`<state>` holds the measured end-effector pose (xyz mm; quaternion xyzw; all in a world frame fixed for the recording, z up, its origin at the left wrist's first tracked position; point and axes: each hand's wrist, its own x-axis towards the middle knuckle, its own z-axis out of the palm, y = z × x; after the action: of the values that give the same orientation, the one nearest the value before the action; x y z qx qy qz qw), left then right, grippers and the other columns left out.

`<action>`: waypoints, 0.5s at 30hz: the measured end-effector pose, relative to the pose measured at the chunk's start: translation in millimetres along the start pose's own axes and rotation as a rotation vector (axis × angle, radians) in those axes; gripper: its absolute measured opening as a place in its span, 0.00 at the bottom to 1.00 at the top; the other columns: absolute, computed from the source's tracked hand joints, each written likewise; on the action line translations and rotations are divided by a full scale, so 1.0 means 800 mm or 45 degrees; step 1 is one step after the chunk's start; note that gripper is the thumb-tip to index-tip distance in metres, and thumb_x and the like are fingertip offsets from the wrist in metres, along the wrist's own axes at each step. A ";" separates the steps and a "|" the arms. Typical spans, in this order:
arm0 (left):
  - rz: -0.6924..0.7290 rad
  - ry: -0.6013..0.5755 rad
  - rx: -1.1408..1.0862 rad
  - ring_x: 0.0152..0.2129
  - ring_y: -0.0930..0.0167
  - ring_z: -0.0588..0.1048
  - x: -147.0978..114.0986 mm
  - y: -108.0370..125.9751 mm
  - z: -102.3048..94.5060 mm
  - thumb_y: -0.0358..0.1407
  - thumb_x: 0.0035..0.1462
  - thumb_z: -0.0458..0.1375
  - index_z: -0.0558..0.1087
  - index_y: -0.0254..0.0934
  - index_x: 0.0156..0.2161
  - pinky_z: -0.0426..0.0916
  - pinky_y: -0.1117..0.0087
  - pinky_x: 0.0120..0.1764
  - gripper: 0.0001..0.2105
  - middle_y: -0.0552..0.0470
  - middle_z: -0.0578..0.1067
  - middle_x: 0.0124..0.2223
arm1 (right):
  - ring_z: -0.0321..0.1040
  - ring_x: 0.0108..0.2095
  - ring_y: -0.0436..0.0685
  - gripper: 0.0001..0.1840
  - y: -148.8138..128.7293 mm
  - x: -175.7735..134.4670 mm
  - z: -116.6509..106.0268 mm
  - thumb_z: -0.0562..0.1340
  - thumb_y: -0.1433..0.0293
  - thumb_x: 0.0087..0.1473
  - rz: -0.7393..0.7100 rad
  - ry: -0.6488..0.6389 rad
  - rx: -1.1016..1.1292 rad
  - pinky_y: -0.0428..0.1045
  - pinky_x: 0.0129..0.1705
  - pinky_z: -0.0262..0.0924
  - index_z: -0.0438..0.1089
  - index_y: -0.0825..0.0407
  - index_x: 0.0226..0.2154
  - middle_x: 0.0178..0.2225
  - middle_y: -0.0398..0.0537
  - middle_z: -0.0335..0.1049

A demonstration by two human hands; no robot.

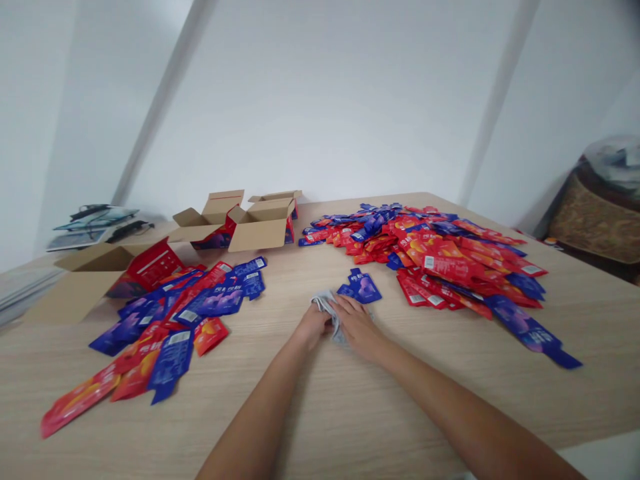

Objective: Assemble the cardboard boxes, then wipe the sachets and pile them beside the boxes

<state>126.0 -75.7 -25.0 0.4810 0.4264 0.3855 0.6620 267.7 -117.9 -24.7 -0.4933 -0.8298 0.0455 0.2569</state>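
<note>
A crumpled grey cloth (327,301) is bunched between my two hands over the middle of the wooden table (320,413). My left hand (314,325) is closed on the cloth's left side, its fingertips partly hidden in the folds. From the right, my right hand (357,325) grips the same cloth with its fingers bent over it. Just beyond my right fingers lie blue pouches (363,287), flat on the table and overlapping.
Red and blue pouches form a large heap (440,250) on the right and a looser spread (170,320) on the left. Open cardboard boxes (265,233) stand at the back left, another box (100,273) nearer. Folders (93,223) lie at the far left.
</note>
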 end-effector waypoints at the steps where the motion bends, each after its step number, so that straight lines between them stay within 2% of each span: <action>1: -0.012 -0.030 -0.010 0.22 0.73 0.74 -0.001 0.001 -0.002 0.28 0.41 0.60 0.71 0.32 0.38 0.69 0.74 0.25 0.14 0.50 0.76 0.30 | 0.42 0.60 0.57 0.31 0.000 0.002 0.002 0.49 0.76 0.53 0.037 -0.053 -0.030 0.55 0.58 0.43 0.51 0.50 0.60 0.63 0.46 0.46; 4: -0.107 -0.121 -0.039 0.23 0.71 0.75 -0.007 0.010 -0.003 0.26 0.43 0.59 0.71 0.28 0.37 0.71 0.70 0.29 0.12 0.46 0.77 0.30 | 0.45 0.59 0.60 0.31 0.022 0.006 -0.006 0.50 0.77 0.51 0.234 -0.103 -0.148 0.58 0.55 0.46 0.56 0.51 0.58 0.63 0.47 0.49; 6: -0.163 -0.160 -0.053 0.24 0.67 0.77 -0.011 0.017 -0.003 0.27 0.45 0.58 0.71 0.25 0.39 0.72 0.67 0.31 0.13 0.42 0.77 0.30 | 0.47 0.57 0.63 0.29 0.047 0.006 -0.016 0.50 0.78 0.50 0.374 -0.096 -0.224 0.60 0.54 0.47 0.60 0.52 0.55 0.61 0.49 0.53; 10: -0.192 -0.105 -0.079 0.26 0.63 0.78 -0.016 0.024 -0.001 0.26 0.47 0.55 0.68 0.23 0.45 0.73 0.64 0.32 0.17 0.38 0.78 0.32 | 0.52 0.54 0.64 0.27 0.085 -0.002 -0.031 0.51 0.80 0.48 0.544 0.062 -0.275 0.58 0.53 0.49 0.65 0.55 0.52 0.57 0.53 0.59; 13: -0.205 -0.119 -0.085 0.26 0.63 0.78 -0.013 0.023 -0.001 0.27 0.49 0.54 0.68 0.22 0.45 0.73 0.63 0.31 0.17 0.36 0.78 0.32 | 0.52 0.55 0.62 0.29 0.086 -0.005 -0.028 0.51 0.82 0.47 0.499 0.239 -0.228 0.56 0.56 0.48 0.63 0.59 0.54 0.57 0.56 0.59; 15: -0.211 -0.164 -0.088 0.25 0.63 0.78 -0.011 0.021 -0.001 0.29 0.49 0.55 0.68 0.22 0.45 0.73 0.64 0.30 0.17 0.36 0.78 0.31 | 0.51 0.56 0.61 0.31 0.073 -0.002 -0.020 0.50 0.82 0.47 0.376 0.249 -0.157 0.56 0.57 0.47 0.60 0.60 0.55 0.57 0.57 0.57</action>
<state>120.9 -79.5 -7.1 0.4446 0.4077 0.3123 0.7339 321.9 -92.2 -30.3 -0.6265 -0.7208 -0.0164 0.2960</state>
